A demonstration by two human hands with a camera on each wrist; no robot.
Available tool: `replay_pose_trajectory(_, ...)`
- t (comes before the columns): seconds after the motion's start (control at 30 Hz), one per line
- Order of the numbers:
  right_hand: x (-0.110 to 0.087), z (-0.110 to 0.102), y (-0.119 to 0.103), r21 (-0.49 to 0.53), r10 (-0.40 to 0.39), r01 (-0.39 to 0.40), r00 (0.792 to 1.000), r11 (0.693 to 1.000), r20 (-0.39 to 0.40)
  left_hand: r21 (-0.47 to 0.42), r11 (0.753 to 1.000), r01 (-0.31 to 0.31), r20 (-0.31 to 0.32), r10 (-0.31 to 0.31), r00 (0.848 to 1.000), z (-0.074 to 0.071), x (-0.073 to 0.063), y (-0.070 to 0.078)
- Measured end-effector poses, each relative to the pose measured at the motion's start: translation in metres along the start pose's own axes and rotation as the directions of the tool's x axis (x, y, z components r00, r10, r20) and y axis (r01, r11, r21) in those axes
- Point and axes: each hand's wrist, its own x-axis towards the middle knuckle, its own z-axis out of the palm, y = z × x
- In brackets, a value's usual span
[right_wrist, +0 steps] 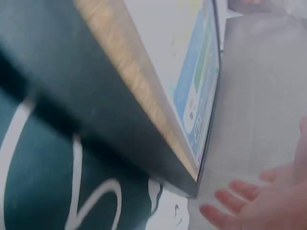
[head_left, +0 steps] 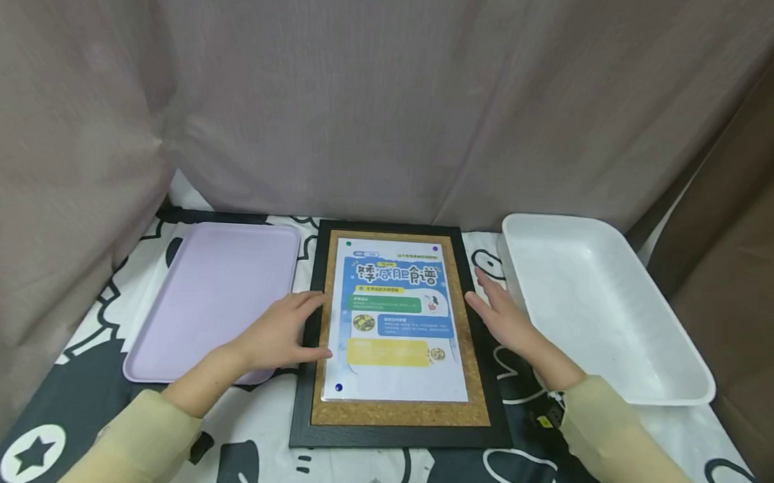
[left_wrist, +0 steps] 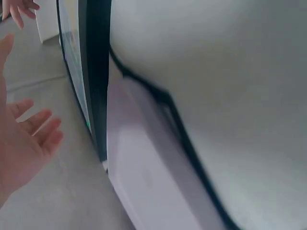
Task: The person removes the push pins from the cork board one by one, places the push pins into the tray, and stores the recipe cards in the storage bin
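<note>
A cork board (head_left: 399,413) with a black frame lies on the table in the head view. On it is a printed sheet (head_left: 394,382) with blue, green and yellow blocks, and small coloured pins show at three of its corners. My left hand (head_left: 286,331), fingers spread and holding nothing, hovers at the board's left edge. At the opposite edge my right hand (head_left: 503,315) is held out with straight, parted fingers, also with nothing in it. Both wrist views show the hands above the board, apart from its frame.
A flat lilac tray (head_left: 222,292) lies to the left of the board. To the right stands a deep white tray (head_left: 607,316). A black and white patterned cloth (head_left: 351,478) covers the table, and grey curtains (head_left: 367,96) hang behind and at the sides.
</note>
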Motion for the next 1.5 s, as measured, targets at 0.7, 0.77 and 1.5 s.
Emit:
replay_pose_trajectory(0.7,0.014,0.022,-0.004,0.647,0.277,-0.324,0.944,0.691,0.176,-0.345,0.934,-0.088,0.305,0.200,0.931,0.035,-0.002,0.019)
replay_pose_trajectory(0.77,0.015,0.021,-0.005,0.675,0.313,-0.342,0.934,0.653,0.170,-0.343,0.935,-0.088,0.308,0.200,0.930,0.034,-0.002,0.020)
replay_pose_trajectory(1.5,0.023,0.035,0.011,0.348,0.295,-0.347,0.935,0.871,0.195,-0.258,0.963,-0.075,0.328,0.160,0.931,0.036,0.002,0.022)
